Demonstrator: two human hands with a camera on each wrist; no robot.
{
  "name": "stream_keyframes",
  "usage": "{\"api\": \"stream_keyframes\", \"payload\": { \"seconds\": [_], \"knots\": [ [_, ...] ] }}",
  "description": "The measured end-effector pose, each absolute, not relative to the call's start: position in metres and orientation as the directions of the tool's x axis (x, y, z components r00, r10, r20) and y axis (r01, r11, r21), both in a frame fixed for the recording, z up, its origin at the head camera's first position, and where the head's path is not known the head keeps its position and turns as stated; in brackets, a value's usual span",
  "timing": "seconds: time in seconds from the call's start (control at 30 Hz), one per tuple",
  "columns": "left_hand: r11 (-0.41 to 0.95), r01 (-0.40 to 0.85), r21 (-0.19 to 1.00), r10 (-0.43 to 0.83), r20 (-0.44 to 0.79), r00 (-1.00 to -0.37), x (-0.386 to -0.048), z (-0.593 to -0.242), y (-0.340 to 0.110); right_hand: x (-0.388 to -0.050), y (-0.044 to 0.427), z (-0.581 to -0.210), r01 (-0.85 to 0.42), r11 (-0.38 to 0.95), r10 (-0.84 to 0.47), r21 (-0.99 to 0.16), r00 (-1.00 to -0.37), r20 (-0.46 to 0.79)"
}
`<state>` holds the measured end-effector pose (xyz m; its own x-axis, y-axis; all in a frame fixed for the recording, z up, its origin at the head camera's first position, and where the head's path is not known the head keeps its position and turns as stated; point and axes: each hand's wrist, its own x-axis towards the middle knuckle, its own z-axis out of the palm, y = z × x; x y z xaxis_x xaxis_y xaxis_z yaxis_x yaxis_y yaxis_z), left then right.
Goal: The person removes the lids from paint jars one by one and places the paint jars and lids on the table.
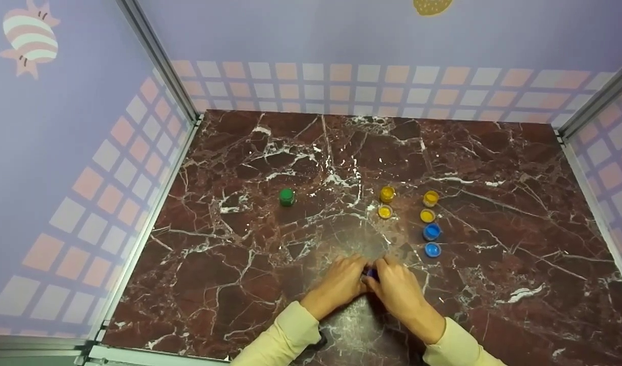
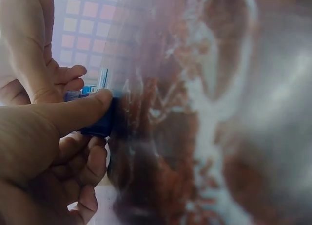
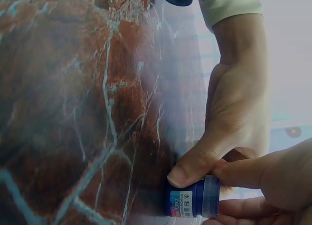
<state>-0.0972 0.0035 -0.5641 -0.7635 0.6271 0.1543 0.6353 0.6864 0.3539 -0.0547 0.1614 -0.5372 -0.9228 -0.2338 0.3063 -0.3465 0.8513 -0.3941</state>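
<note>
Grips dark blue jar (image 3: 193, 200) by its body with left hand (image 1: 343, 278), thumb laid along one side, other fingers curled on opposite side. Pinches translucent cap (image 3: 211, 196) of same jar with right hand (image 1: 397, 285), digits on both sides of it. Has both hands close together, jar between. Stands roughly upright, cap end up, at lower middle of head view, mostly hidden by fingers there. Cannot tell whether base touches marble-patterned tabletop (image 1: 229, 310). Bears pale label (image 3: 181, 204) with printed characters, seen from right wrist.

Includes near right hand, farther up the tabletop: open blue jar (image 1: 432, 232), with blue lid (image 1: 433, 249) just in front. Continues up same column with yellow lid (image 1: 428, 216), then right yellow jar (image 1: 431, 197). Has middle yellow jar (image 1: 387, 193) left of that, second yellow lid (image 1: 385, 211) just in front. Has green jar (image 1: 286, 197) well apart, farther left. Backs onto lilac wall (image 1: 290, 35) with pink and white squares.
</note>
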Motion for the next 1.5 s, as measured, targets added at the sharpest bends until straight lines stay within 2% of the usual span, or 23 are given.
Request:
{"api": "stream_keyframes", "payload": {
  "seconds": [0.4, 0.63, 0.87, 1.1, 1.3, 1.5],
  "knots": [
    [0.678, 0.695, 0.239, 0.661, 0.217, -0.719, -0.100, -0.565, 0.004, -0.057, 0.164, -0.539, -0.448, 0.832, -0.347, -0.328, -0.881, 0.321],
    [0.692, 0.671, 0.266, 0.652, 0.168, -0.739, -0.100, -0.564, 0.002, -0.061, 0.173, -0.541, -0.543, 0.766, -0.445, -0.344, -0.834, 0.326],
    [0.682, 0.689, 0.247, 0.664, 0.187, -0.724, -0.100, -0.565, 0.003, -0.066, 0.182, -0.543, -0.610, 0.706, -0.524, -0.360, -0.791, 0.314],
    [0.669, 0.660, 0.341, 0.665, 0.123, -0.737, -0.104, -0.565, 0.000, -0.072, 0.189, -0.543, -0.707, 0.601, -0.630, -0.373, -0.706, 0.325],
    [0.668, 0.661, 0.343, 0.667, 0.120, -0.736, -0.104, -0.565, 0.001, -0.073, 0.193, -0.541, -0.749, 0.519, -0.676, -0.412, -0.654, 0.340],
    [0.666, 0.669, 0.329, 0.669, 0.134, -0.731, -0.105, -0.565, 0.003, -0.076, 0.196, -0.540, -0.765, 0.494, -0.697, -0.413, -0.633, 0.337]
  ]
}}
